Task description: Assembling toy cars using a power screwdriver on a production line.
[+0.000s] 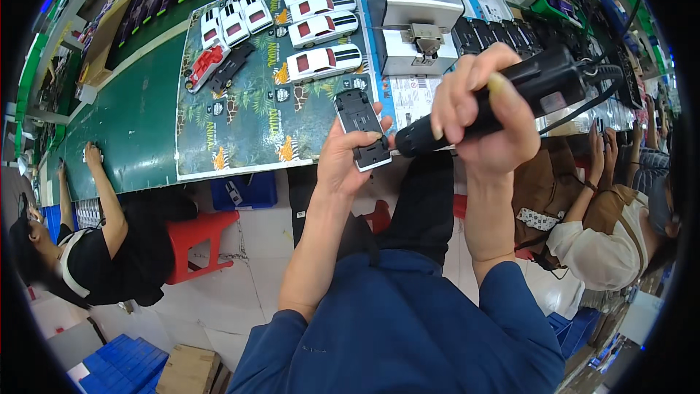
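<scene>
My left hand (339,155) grips an upturned toy car (356,111), its black underside facing up and a pale body edge showing below. Wrapped in my right hand (490,113) is a black electric screwdriver (543,76) with a cord at its back end. It slants down to the left, its front end beside my left fingertips; the bit is too unclear to make out. Beyond my left hand, a white toy car (321,63) with dark stripes stands on a printed sheet (248,128), among several alike. A red toy car (204,69) lies beside a black car base (233,66).
A grey metal box-shaped device (415,14) stands on the green table (138,120) behind my right hand. Several black car bases (492,33) lie to its right. Below the table are a blue bin (255,193) and a red stool (197,244). People sit at both sides.
</scene>
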Demonstrator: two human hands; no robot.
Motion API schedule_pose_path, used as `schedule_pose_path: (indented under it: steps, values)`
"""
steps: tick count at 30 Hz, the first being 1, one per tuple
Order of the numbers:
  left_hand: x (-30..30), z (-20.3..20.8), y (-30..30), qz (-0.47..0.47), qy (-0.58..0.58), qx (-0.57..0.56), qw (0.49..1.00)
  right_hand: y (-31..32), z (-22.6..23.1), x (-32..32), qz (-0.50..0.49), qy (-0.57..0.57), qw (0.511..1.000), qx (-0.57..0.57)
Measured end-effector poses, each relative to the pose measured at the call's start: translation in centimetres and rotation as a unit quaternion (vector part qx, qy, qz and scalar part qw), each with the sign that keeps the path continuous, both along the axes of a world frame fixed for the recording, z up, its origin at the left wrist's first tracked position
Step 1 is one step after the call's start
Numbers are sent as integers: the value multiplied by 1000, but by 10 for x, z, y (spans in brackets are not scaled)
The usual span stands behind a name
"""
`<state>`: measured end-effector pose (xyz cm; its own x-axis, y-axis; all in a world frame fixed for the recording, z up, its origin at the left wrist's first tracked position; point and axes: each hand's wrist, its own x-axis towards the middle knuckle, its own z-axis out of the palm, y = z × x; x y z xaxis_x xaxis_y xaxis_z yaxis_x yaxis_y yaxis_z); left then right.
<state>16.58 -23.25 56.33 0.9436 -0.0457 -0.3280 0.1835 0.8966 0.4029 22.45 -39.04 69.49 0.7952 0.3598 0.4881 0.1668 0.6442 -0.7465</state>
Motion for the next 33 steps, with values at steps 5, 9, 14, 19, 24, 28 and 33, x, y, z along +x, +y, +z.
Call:
schedule_pose_path:
  steps: [5, 9, 14, 19, 24, 28, 33]
  values:
    - [6, -2, -3, 3, 5, -20, 1000, 8, -5, -5, 13, -22, 997, -66]
    - [4, 1, -5, 3, 20, -23, 1000, 16, -4, -12, 9, 64, 997, -32]
    - [5, 5, -10, -50, 2, -59, 997, 13, 5, -9, 51, 9, 987, -155]
    - [-1, 23, -14, -97, -8, -99, 990, 10, 0, -2, 143, 39, 986, -80]
    - [-1, 21, -6, -132, -11, -137, 982, 12, -1, -4, 147, 23, 987, -63]
    - [-3, 25, 1, -110, 35, -103, 988, 16, 0, -6, 165, 9, 986, -36]
    - [-3, 25, -5, -65, -1, -54, 996, 15, -2, -2, 155, -50, 987, -3]
